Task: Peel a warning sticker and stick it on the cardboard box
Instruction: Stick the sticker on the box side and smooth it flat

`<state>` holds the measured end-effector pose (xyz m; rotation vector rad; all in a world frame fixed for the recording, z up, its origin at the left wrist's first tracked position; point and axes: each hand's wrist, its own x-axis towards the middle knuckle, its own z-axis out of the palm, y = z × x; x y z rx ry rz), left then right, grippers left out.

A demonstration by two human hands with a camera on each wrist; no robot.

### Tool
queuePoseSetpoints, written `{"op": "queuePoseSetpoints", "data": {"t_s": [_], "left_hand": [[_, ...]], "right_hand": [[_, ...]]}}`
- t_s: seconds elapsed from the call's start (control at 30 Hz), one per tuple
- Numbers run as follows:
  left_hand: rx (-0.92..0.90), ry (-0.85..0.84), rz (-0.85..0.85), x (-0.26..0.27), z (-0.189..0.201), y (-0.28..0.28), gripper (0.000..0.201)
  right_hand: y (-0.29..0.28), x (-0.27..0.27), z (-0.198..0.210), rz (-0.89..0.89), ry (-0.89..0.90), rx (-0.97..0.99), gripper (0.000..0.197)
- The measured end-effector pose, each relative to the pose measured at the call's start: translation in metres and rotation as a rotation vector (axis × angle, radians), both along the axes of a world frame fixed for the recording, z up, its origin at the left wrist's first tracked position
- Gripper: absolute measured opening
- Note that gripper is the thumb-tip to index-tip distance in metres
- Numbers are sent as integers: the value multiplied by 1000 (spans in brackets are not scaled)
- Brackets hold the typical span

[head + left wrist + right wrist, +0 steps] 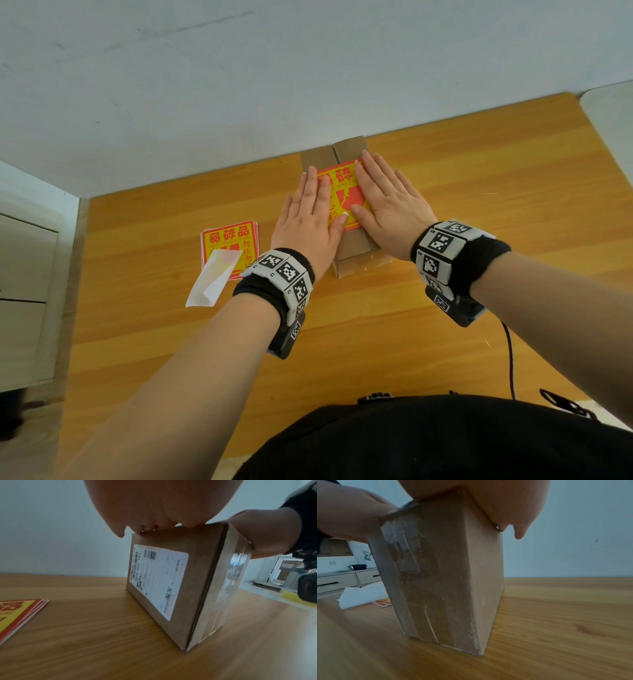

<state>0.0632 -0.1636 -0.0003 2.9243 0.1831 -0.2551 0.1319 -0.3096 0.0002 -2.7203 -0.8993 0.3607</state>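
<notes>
A brown cardboard box [354,243] [197,574] [447,574] stands on the wooden table [445,342] near the wall. A red and yellow warning sticker [346,197] lies flat on its top face. My left hand [310,219] presses the sticker's left side with straight fingers. My right hand [387,202] presses its right side, palm down and flat. In the wrist views each palm [154,503] [505,500] rests on the box's top edge. The box's left side carries a white shipping label [157,580].
A small stack of red and yellow stickers [229,245] [15,615] lies left of the box, with a peeled white backing sheet [212,279] [363,595] partly over it. A drawer unit [24,291] stands at the left. A black cable [510,356] trails off the front right.
</notes>
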Motion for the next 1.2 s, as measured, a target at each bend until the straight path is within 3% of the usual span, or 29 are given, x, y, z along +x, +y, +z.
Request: {"op": "queuePoseSetpoints", "data": {"t_s": [0.3,0.53,0.83,1.2], "left_hand": [[-9,1,-26,0,3,7,62],[20,8,-35,0,5,10,60],[96,24,-40,1,2,7,63],[53,23,-18,1,0,8,63]], "right_hand": [[-1,-1,1,33,-47,19,58],[1,-1,7,146,-97,-72,68],[2,0,3,127,-89,-63,64],[3,1,0,39,-46,3,63]]}}
